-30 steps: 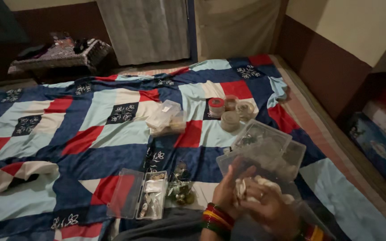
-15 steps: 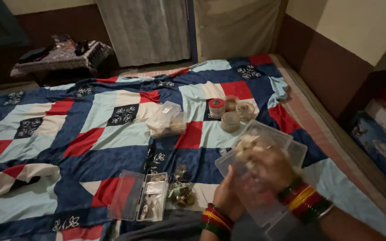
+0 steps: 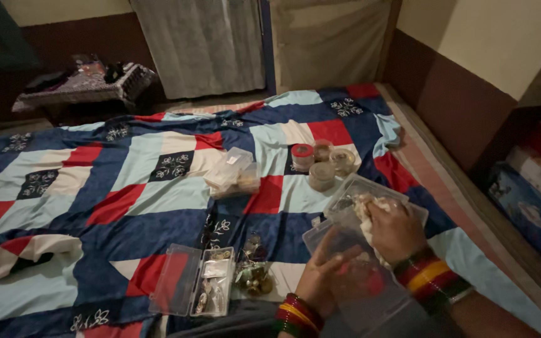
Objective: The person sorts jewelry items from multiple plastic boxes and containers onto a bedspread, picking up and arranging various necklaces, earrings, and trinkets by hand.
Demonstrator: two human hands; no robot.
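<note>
Patchwork quilt [image 3: 158,181] covers the floor, seemingly; curtain [image 3: 201,44] behind.

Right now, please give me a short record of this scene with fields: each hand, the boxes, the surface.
left hand: rests on a clear plastic box near the lap
right hand: grips a pale crumpled wad over an open clear tray
wrists: red, yellow and green bangles
open small case: lies on the left, small items inside
round jars: four, grouped beyond the tray
surface: patchwork quilt in blue, red and pale squares
</note>
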